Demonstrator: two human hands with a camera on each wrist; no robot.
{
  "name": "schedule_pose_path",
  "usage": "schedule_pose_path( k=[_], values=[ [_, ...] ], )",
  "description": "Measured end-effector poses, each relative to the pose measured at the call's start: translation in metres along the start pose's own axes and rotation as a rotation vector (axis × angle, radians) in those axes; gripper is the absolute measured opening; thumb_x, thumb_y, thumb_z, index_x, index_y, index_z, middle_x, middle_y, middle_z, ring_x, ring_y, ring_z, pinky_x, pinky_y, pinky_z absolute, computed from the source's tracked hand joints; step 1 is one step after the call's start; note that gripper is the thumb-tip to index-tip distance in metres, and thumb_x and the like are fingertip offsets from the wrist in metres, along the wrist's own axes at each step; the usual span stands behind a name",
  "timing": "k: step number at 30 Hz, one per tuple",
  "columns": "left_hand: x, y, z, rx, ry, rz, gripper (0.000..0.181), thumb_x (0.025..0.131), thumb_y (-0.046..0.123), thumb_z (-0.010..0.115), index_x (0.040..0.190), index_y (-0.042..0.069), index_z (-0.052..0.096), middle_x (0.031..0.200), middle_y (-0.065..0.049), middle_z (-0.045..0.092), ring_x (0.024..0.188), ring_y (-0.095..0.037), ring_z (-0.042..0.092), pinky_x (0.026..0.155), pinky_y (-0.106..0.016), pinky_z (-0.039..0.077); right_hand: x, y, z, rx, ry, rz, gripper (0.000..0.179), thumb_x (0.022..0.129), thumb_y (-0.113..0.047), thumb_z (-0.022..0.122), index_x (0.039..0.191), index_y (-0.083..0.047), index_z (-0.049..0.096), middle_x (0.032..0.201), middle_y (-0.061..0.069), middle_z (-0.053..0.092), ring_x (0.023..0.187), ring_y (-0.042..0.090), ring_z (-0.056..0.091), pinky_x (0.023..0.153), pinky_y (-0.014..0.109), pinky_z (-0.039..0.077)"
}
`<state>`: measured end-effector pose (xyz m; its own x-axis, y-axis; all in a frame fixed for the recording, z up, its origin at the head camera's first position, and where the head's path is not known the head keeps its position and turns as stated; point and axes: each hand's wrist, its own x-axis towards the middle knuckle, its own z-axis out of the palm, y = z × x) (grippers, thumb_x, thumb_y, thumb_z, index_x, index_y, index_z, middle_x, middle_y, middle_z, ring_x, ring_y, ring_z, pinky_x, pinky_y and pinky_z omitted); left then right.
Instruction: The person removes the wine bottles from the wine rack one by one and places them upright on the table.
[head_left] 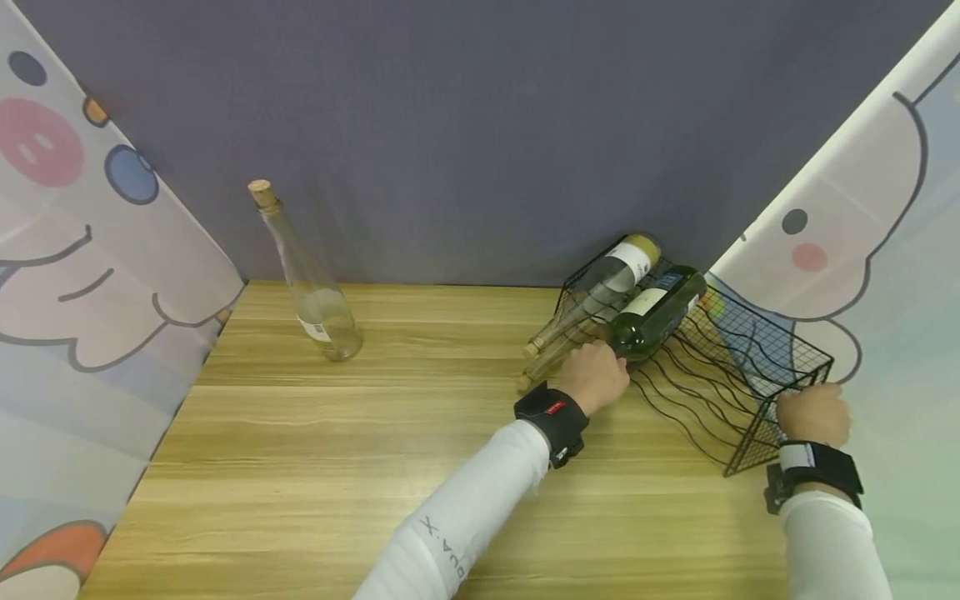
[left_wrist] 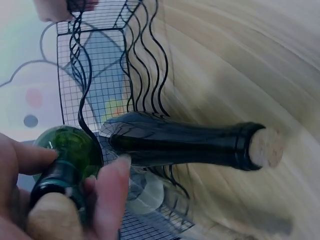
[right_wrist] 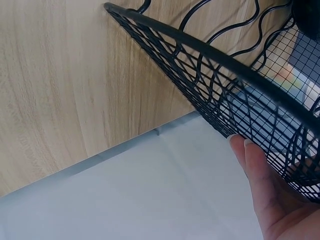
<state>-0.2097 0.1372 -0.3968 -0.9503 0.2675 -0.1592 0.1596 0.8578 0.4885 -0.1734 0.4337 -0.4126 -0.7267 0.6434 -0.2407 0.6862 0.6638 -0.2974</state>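
Note:
My left hand point(head_left: 596, 377) grips the neck of a green corked wine bottle point(head_left: 660, 310), its body slanting up to the right over a black wire wine rack point(head_left: 780, 379). In the left wrist view, thumb and fingers surround that bottle's neck just below the cork point(left_wrist: 55, 217). Close beside it a dark corked bottle point(left_wrist: 185, 145) lies with its neck jutting over the table side. A clear bottle with a white label point(head_left: 630, 260) lies at the rack's left end. At the other end, my right hand point(head_left: 813, 414) holds the mesh end panel point(right_wrist: 250, 117).
A clear corked bottle point(head_left: 322, 308) stands upright at the back left of the wooden table point(head_left: 300, 467). Behind runs a grey panel point(head_left: 450, 142), with cartoon-printed sheets point(head_left: 60, 275) along the sides. Wavy wire rests point(head_left: 697, 392) span the rack.

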Motion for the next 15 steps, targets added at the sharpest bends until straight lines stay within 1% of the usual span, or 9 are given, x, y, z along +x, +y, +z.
schedule_pose_path(
  k=[3,5,9,13,15],
  values=[
    [0.0005,-0.0018,-0.0026,-0.069,-0.070,-0.018,0.043,0.104,0.039,0.043,0.126,0.006,0.059,0.086,-0.002,0.064,0.069,-0.015,0.062,0.053,-0.025,0.043,0.0006,0.0011,0.0011,-0.002,0.007,0.004,0.068,0.096,-0.023,0.035,0.137,0.028,0.016,0.128,0.055,0.035,0.117,0.066,0.042,0.088,0.064,0.046],
    [0.0006,-0.0022,-0.0035,-0.101,-0.094,-0.029,0.044,0.104,0.040,0.042,0.128,0.006,0.057,0.083,-0.002,0.061,0.064,-0.015,0.057,0.053,-0.026,0.042,0.0013,0.0017,0.0016,-0.006,0.009,0.006,0.068,0.096,-0.023,0.036,0.137,0.028,0.016,0.129,0.055,0.035,0.117,0.066,0.042,0.088,0.064,0.046],
    [0.0004,-0.0027,-0.0022,-0.114,-0.090,-0.019,0.050,0.105,0.042,0.039,0.135,0.005,0.054,0.088,-0.004,0.064,0.064,-0.015,0.057,0.054,-0.027,0.043,0.0028,0.0025,0.0020,-0.009,0.016,0.006,0.068,0.096,-0.023,0.036,0.138,0.027,0.015,0.129,0.055,0.035,0.117,0.066,0.042,0.088,0.065,0.046],
    [-0.0009,-0.0037,0.0004,-0.119,-0.073,-0.008,0.051,0.105,0.041,0.039,0.138,0.003,0.051,0.087,-0.005,0.063,0.066,-0.016,0.060,0.055,-0.028,0.044,0.0033,0.0024,0.0022,-0.012,0.011,0.000,0.068,0.097,-0.022,0.036,0.138,0.028,0.015,0.128,0.055,0.035,0.116,0.066,0.042,0.087,0.064,0.047],
    [-0.0019,-0.0047,0.0006,-0.127,-0.069,0.000,0.051,0.105,0.040,0.039,0.138,0.003,0.051,0.089,-0.006,0.064,0.069,-0.017,0.061,0.057,-0.028,0.044,0.0032,0.0019,0.0021,-0.012,0.011,0.000,0.068,0.097,-0.022,0.035,0.138,0.028,0.015,0.128,0.055,0.035,0.115,0.066,0.043,0.087,0.064,0.047]
  ],
)
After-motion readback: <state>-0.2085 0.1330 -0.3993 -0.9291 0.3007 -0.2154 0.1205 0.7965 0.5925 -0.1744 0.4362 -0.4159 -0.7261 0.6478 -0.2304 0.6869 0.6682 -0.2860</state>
